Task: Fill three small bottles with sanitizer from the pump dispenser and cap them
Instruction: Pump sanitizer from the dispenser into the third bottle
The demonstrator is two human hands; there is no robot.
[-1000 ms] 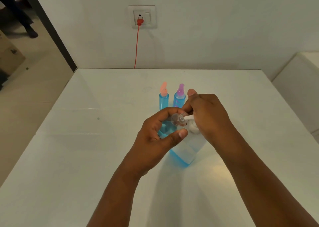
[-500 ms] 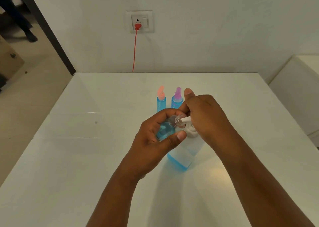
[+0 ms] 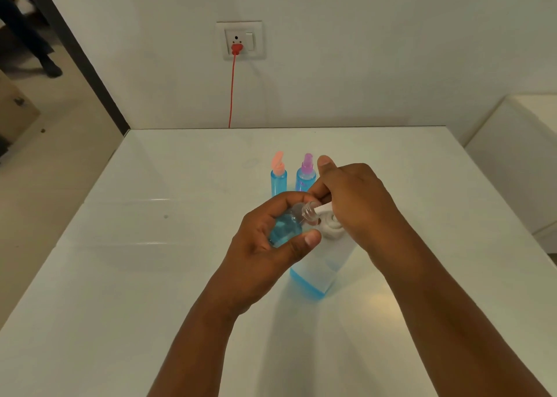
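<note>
We are gripping the tilted small bottle [image 3: 284,227] in our left hand [image 3: 265,246], its open neck meeting the dispenser [image 3: 319,264] spout above the worktop [image 3: 120,276]. Our right hand [image 3: 355,203] is pressing the pump, fingers curled over it; slow strokes should avoid spilling.

A white, glossy desk [image 3: 120,276] fills most of my view, its far edge against a pale wall. Three things stand on it. Nearest me is a clear pump dispenser [image 3: 316,276], upright, with a thin layer of blue liquid at its bottom. Just behind it stand two small bottles of blue liquid, side by side and close together: the peach-capped bottle [image 3: 278,176] on the left, the purple-capped bottle [image 3: 306,175] on the right. A soft patch of light falls on the desk to the dispenser's right.
</note>
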